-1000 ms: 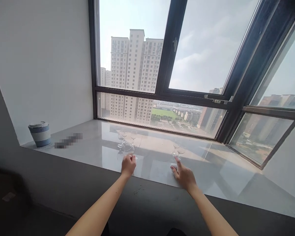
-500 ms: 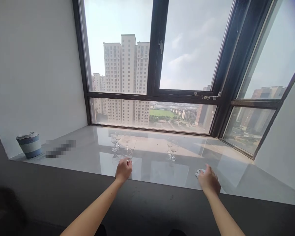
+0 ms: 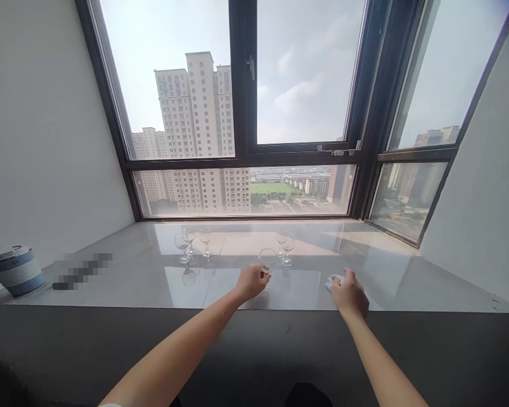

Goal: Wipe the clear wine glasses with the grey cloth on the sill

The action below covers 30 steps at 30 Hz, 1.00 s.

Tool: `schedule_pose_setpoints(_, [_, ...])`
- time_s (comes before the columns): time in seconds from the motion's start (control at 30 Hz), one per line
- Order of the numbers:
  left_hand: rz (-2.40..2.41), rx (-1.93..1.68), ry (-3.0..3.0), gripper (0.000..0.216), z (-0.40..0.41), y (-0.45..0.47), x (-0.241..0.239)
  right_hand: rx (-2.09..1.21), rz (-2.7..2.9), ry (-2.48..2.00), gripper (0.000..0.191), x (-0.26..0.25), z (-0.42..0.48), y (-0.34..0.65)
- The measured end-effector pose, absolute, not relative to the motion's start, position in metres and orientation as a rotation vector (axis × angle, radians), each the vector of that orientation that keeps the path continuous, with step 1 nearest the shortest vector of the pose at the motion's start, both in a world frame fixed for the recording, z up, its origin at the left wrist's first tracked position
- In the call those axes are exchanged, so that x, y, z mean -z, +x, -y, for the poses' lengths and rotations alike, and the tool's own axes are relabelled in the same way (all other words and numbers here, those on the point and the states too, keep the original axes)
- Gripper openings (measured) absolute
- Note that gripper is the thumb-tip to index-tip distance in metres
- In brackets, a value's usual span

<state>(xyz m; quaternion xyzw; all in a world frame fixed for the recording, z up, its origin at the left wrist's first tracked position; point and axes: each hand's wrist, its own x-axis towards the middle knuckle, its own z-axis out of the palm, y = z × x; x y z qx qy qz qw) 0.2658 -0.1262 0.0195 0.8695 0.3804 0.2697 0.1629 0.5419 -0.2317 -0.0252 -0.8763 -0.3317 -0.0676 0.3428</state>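
Left hand [image 3: 251, 281] grips a wine glass [image 3: 267, 259] by the stem, upright, just beside the pair of glasses [image 3: 284, 246] on the windowsill [image 3: 152, 271]. Right hand [image 3: 350, 294] presses, fingers curled, on a white cloth [image 3: 333, 280]. Setting down looks underway; release needs a steady base. The glass's foot is hidden by the fingers.

Both bare arms are stretched out forward, angling in toward each other a bit. Left hand [image 3: 251, 281] has its fingers curled shut in a pinch-type grip, knuckles up. Right hand [image 3: 350, 294] lies palm-down, fingers loosely bent.
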Motion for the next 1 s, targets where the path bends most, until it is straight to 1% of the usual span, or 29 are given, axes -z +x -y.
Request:
schedule_pose_setpoints(0.23, [-0.967, -0.699, 2.435, 0.019, 0.122, 0.331, -0.006, 0.152, 0.838, -2.274, 0.044, 0.016, 0.236, 0.536])
schedule_pose_setpoints(0.5, [-1.093, -0.72, 2.349, 0.026, 0.107, 0.379, 0.013, 0.139, 0.814, -2.242, 0.04, 0.014, 0.237, 0.537])
schedule_pose_setpoints(0.63, [-1.124, -0.738, 2.388, 0.028, 0.098, 0.385, 0.016, 0.138, 0.81, -2.237, 0.039, 0.013, 0.237, 0.536])
schedule_pose_setpoints(0.8, [-1.099, -0.757, 2.451, 0.024, 0.096, 0.377, 0.014, 0.134, 0.808, -2.237, 0.038, 0.013, 0.238, 0.536])
schedule_pose_setpoints(0.93, [-1.109, -0.724, 2.455, 0.025, 0.098, 0.369, 0.011, 0.11, 0.831, -2.239, 0.04, 0.011, 0.24, 0.536])
schedule_pose_setpoints(1.0, [-1.115, -0.7, 2.459, 0.022, 0.1, 0.368, 0.009, 0.091, 0.824, -2.251, 0.041, 0.01, 0.24, 0.535])
